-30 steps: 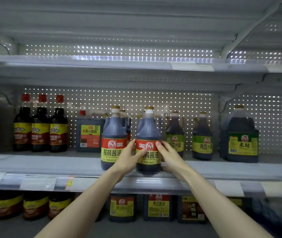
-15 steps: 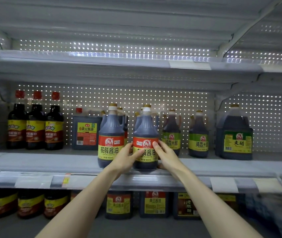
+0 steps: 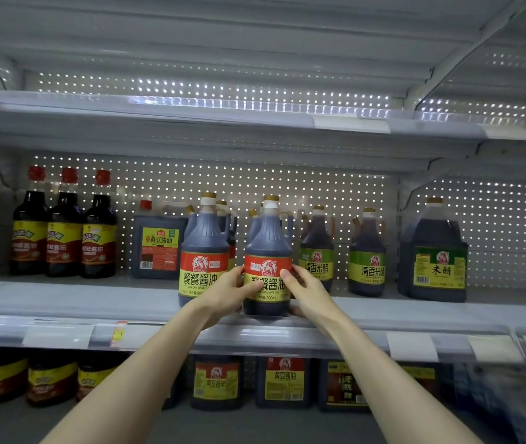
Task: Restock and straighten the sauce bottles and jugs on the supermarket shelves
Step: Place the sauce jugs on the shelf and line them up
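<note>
Both hands clamped one dark, round-shouldered soy sauce jug (image 3: 268, 238). The left hand (image 3: 223, 293) curled round its left side, thumb across the glossy red-and-yellow label. The right hand (image 3: 306, 290) curled round its right side. The jug was upright at the front edge of the grey metal shelf (image 3: 63, 302), just beside a matching jug (image 3: 205, 238) on its left. Bare shelf lay between it and the green-labelled vinegar jug (image 3: 316, 248), set further back on its right.

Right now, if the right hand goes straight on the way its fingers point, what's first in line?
The red-label soy sauce bottle: the right hand grips its side. Beyond it, probably the bottle behind, though depth is unclear.
</note>
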`<state>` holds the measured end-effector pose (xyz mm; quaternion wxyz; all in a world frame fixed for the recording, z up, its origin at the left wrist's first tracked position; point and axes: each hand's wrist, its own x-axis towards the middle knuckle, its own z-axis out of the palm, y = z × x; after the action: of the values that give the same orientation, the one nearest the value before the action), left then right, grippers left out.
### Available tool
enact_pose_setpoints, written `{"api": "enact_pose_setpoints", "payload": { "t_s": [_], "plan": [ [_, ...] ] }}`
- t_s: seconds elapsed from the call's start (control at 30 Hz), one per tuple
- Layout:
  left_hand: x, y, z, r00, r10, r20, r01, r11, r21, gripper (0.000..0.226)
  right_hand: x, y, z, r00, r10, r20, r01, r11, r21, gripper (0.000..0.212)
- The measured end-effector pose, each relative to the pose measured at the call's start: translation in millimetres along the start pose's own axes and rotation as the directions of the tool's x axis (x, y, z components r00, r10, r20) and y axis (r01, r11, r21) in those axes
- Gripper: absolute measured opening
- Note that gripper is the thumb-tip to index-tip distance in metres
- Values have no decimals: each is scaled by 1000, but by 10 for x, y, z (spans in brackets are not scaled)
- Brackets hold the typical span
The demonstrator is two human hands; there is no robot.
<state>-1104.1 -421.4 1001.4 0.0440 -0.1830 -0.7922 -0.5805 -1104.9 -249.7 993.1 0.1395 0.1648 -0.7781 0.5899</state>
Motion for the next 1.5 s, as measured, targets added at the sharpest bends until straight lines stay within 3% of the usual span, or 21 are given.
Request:
{"api": "enact_pose_setpoints", "payload": {
  "t_s": [0.3,1.5],
  "plan": [
    [37,-17,-27,1000,25,16,-26,997,72,43,35,20,-9,1000,1,14,-1,1000,-5,48],
    [46,-27,-28,1000,-5,26,4,997,73,42,38,59,21,998,-17,-62,15,1000,-24,46]
  ]
}}
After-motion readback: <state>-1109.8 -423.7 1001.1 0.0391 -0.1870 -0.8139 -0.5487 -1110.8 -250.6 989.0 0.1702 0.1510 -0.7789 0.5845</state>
